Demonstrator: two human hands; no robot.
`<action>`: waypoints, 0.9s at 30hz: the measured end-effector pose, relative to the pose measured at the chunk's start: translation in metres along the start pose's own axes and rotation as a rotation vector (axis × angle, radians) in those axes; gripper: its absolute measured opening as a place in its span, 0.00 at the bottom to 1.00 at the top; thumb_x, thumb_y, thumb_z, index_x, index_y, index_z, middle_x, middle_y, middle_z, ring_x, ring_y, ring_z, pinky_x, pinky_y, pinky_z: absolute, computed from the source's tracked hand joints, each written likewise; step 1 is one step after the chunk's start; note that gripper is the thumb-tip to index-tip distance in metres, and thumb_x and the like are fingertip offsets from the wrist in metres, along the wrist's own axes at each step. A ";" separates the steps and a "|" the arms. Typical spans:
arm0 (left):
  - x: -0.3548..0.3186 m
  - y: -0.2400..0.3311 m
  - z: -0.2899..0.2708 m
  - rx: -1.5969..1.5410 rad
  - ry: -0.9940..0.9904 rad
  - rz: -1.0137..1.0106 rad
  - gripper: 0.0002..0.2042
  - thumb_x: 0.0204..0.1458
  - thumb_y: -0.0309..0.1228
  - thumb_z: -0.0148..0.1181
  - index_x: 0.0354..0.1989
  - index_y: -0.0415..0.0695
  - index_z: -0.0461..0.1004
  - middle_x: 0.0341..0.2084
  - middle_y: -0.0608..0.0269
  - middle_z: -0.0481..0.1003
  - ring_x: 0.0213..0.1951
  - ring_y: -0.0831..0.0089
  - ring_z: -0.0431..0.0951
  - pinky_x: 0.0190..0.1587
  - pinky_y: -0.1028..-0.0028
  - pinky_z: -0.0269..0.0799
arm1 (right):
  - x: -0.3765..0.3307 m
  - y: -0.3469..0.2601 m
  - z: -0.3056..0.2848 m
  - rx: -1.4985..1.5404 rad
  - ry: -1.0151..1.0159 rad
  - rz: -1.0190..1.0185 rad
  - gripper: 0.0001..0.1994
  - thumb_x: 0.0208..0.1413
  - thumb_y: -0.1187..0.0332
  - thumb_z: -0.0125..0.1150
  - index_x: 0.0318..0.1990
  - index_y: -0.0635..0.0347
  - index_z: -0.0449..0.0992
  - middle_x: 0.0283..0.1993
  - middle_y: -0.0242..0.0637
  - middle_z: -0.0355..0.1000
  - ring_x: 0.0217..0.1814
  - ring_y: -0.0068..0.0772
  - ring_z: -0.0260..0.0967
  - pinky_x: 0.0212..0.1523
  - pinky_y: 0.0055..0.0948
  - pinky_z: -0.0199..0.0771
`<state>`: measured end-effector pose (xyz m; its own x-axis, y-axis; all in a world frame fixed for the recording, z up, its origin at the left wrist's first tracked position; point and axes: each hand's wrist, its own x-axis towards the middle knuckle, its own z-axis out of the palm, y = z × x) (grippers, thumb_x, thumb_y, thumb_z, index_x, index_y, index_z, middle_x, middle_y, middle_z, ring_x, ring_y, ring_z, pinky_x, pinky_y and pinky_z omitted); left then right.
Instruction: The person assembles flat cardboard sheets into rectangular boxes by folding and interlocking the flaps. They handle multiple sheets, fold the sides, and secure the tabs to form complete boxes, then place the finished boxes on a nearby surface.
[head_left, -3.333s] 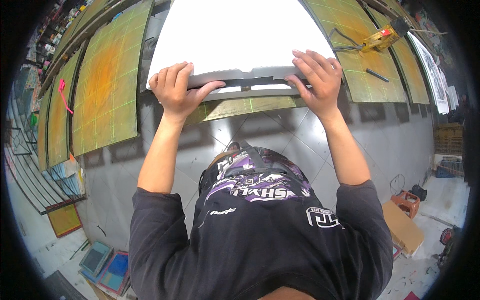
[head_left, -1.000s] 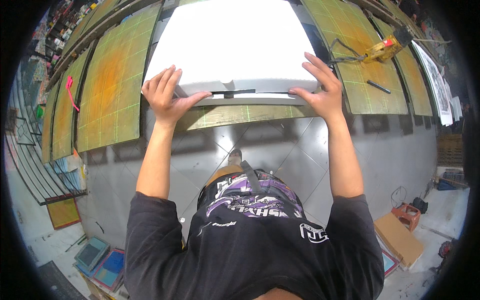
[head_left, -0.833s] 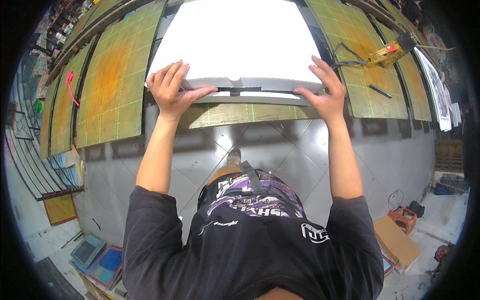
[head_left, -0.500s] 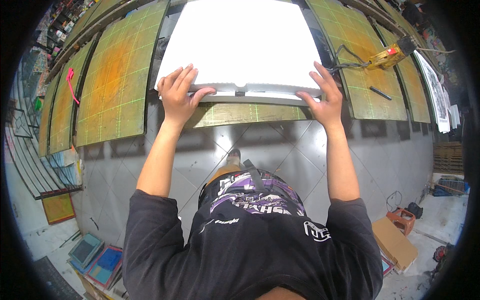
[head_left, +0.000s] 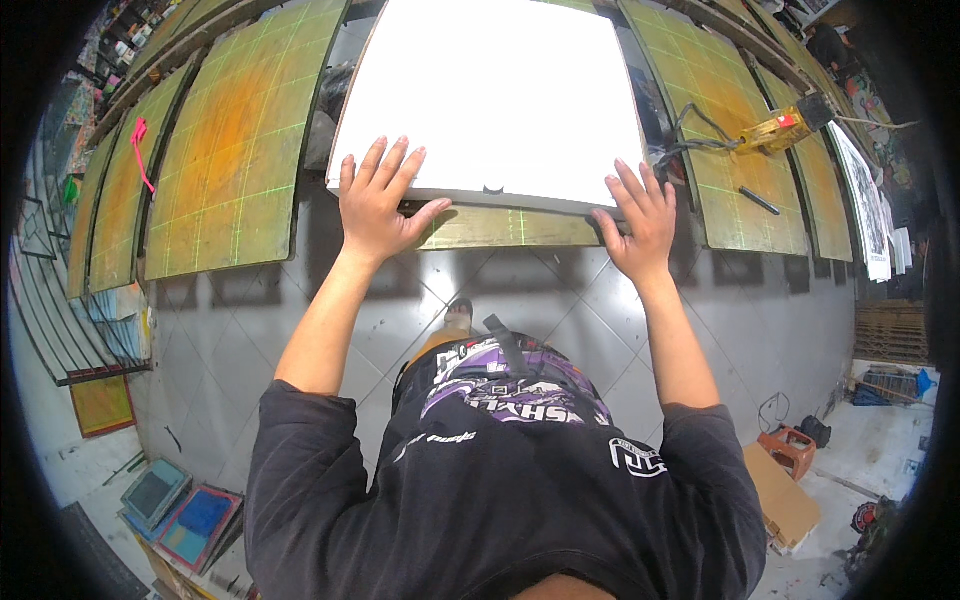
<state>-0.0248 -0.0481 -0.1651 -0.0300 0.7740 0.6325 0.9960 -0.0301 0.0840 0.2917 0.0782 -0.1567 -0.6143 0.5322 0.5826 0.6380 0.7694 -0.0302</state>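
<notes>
A large flat white box (head_left: pixel 490 100) lies on one of the green gridded boards, its lid down and a small dark notch in the middle of its near edge. On the box's near left corner rests my left hand (head_left: pixel 382 205), fingers spread over the top and thumb along the front edge. My right hand (head_left: pixel 640 220) lies at the near right corner, its fingers also apart and touching the edge. Neither hand is closed round the box.
Green gridded boards with orange stains stand either side, the left board (head_left: pixel 225 140) and the right board (head_left: pixel 700 120). A yellow tool (head_left: pixel 785 127) with a dark cable and a black pen (head_left: pixel 760 200) lie right. A pink strap (head_left: pixel 141 150) is far left. Framed screens (head_left: pixel 200 525) sit low left.
The box's lid has gone down flush, closing the gap along its front edge. My thumbs have come off the lid's edge, and both hands now lie spread at the corners.
</notes>
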 end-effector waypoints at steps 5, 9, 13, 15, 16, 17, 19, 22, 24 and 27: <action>0.001 0.022 -0.005 -0.044 -0.053 0.011 0.26 0.43 0.47 0.61 0.52 0.52 0.70 0.52 0.59 0.69 0.57 0.59 0.64 0.58 0.50 0.49 | 0.020 -0.036 -0.010 0.088 -0.085 0.023 0.25 0.44 0.60 0.61 0.53 0.50 0.69 0.60 0.32 0.62 0.64 0.42 0.54 0.59 0.56 0.50; -0.003 0.039 0.002 -0.165 -0.079 0.020 0.25 0.43 0.45 0.61 0.52 0.53 0.70 0.53 0.59 0.68 0.57 0.59 0.64 0.58 0.51 0.50 | 0.037 -0.084 0.002 0.238 -0.201 -0.081 0.27 0.43 0.62 0.62 0.55 0.50 0.66 0.62 0.31 0.61 0.64 0.42 0.54 0.60 0.56 0.49; -0.003 0.040 0.001 -0.233 -0.114 -0.030 0.24 0.42 0.43 0.62 0.51 0.52 0.71 0.53 0.58 0.68 0.57 0.58 0.64 0.56 0.51 0.53 | 0.037 -0.099 0.011 0.188 -0.252 -0.096 0.27 0.42 0.63 0.61 0.55 0.51 0.66 0.62 0.31 0.60 0.65 0.45 0.52 0.60 0.57 0.48; 0.000 0.038 -0.005 -0.290 -0.127 -0.031 0.24 0.43 0.41 0.62 0.50 0.52 0.71 0.53 0.58 0.68 0.57 0.57 0.64 0.56 0.51 0.54 | 0.039 -0.098 0.008 0.174 -0.243 -0.090 0.28 0.41 0.64 0.62 0.55 0.51 0.66 0.63 0.31 0.59 0.66 0.46 0.52 0.59 0.57 0.48; 0.002 0.037 -0.006 -0.323 -0.126 -0.022 0.23 0.43 0.41 0.62 0.50 0.51 0.70 0.52 0.57 0.68 0.56 0.57 0.64 0.55 0.50 0.54 | 0.041 -0.097 0.006 0.214 -0.268 -0.081 0.28 0.41 0.64 0.62 0.55 0.52 0.66 0.63 0.31 0.59 0.66 0.46 0.52 0.59 0.58 0.47; 0.004 0.034 -0.008 -0.357 -0.125 -0.012 0.23 0.43 0.40 0.62 0.50 0.50 0.70 0.52 0.55 0.68 0.56 0.56 0.65 0.55 0.50 0.55 | 0.044 -0.098 0.002 0.253 -0.293 -0.070 0.28 0.41 0.64 0.62 0.55 0.52 0.66 0.63 0.32 0.59 0.66 0.47 0.52 0.60 0.58 0.47; 0.000 0.023 -0.020 -0.398 0.016 -0.125 0.25 0.43 0.40 0.62 0.51 0.47 0.69 0.52 0.53 0.68 0.55 0.55 0.65 0.57 0.53 0.55 | 0.043 -0.090 0.000 0.304 -0.276 -0.064 0.30 0.42 0.61 0.62 0.56 0.56 0.64 0.62 0.41 0.59 0.63 0.48 0.54 0.58 0.53 0.54; 0.006 -0.026 -0.025 -0.477 0.267 -0.336 0.26 0.47 0.39 0.60 0.53 0.40 0.66 0.54 0.47 0.65 0.57 0.57 0.64 0.60 0.61 0.54 | 0.044 -0.058 -0.007 0.477 -0.027 0.387 0.31 0.44 0.64 0.63 0.57 0.64 0.62 0.60 0.50 0.59 0.63 0.49 0.55 0.60 0.43 0.55; 0.014 -0.058 -0.023 -0.775 0.187 -0.725 0.29 0.52 0.39 0.56 0.59 0.35 0.58 0.58 0.46 0.61 0.61 0.60 0.58 0.62 0.68 0.50 | 0.048 -0.025 -0.010 0.297 0.044 0.615 0.33 0.45 0.67 0.63 0.59 0.69 0.58 0.59 0.54 0.60 0.62 0.45 0.57 0.60 0.34 0.56; 0.023 -0.086 -0.008 -1.101 -0.032 -0.936 0.34 0.56 0.38 0.51 0.64 0.32 0.44 0.61 0.45 0.56 0.63 0.64 0.53 0.63 0.71 0.46 | 0.046 -0.008 -0.007 0.852 -0.191 0.899 0.34 0.46 0.68 0.63 0.60 0.70 0.56 0.58 0.51 0.62 0.60 0.40 0.60 0.59 0.32 0.57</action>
<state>-0.1122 -0.0329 -0.1520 -0.6059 0.7955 -0.0023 0.0424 0.0352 0.9985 0.2614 0.0945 -0.1238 -0.2204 0.9745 -0.0416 0.4069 0.0531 -0.9119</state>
